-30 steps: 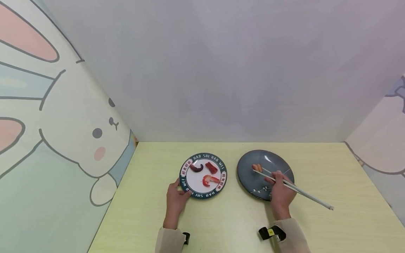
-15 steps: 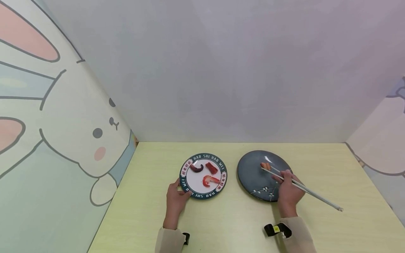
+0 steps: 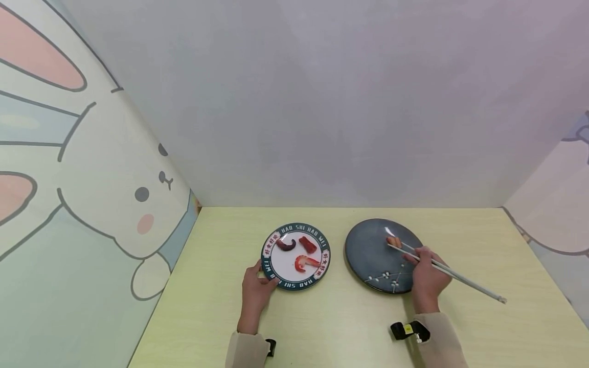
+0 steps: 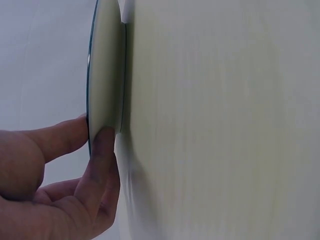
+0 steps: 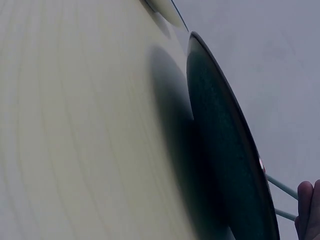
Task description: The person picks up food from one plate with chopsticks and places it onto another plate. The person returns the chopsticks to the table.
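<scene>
Left hand point(image 3: 257, 292) pinches plate point(image 3: 281, 261) | right hand point(image 3: 429, 280) grips chopsticks point(image 3: 476, 286) | we may drop food point(image 3: 393, 241) just ahead if they spread

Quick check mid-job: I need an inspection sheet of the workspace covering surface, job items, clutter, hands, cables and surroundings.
Surface: pale yellow, wood-grained table; both plates stand on it.
Job items: patterned plate bears a dark curled piece, a red piece and a shrimp-like piece; chopsticks reach over the dark plate, tips at an orange-brown piece; whether it is lifted cannot be told.
Clutter: nothing seen.
Left hand: pinches the rim of the patterned plate.
Right hand: holds the chopsticks.
Cables: nothing seen.
Surroundings: plain greyish back wall; rabbit drawing on the left wall.
</scene>
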A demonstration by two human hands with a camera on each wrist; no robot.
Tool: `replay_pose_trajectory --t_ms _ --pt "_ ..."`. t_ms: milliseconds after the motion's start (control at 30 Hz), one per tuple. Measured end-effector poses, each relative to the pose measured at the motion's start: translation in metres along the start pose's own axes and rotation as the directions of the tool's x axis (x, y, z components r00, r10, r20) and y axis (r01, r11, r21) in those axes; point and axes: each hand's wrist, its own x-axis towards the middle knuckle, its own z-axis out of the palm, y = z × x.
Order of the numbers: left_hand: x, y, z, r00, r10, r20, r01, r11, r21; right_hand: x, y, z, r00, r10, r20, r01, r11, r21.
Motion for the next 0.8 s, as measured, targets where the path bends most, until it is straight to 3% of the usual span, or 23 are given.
replay_pose_trajectory --t_ms 200,433,800 --pt "0.000 -0.001 0.000 1.000 0.002 0.002 -0.002 1.000 0.001 0.005 0.001 -0.003 1.000 0.001 0.011 -0.001 1.000 0.021" --pt "0.001 -0.001 0.000 1.000 -0.002 -0.001 0.002 1.000 -0.001 0.009 0.001 -0.007 1.000 0.006 0.011 -0.005 0.998 -0.056" --pt "0.002 -0.001 0.000 1.000 -0.015 0.004 0.015 1.000 0.001 0.009 0.001 -0.009 0.995 -0.086 0.055 0.094 0.984 -0.150"
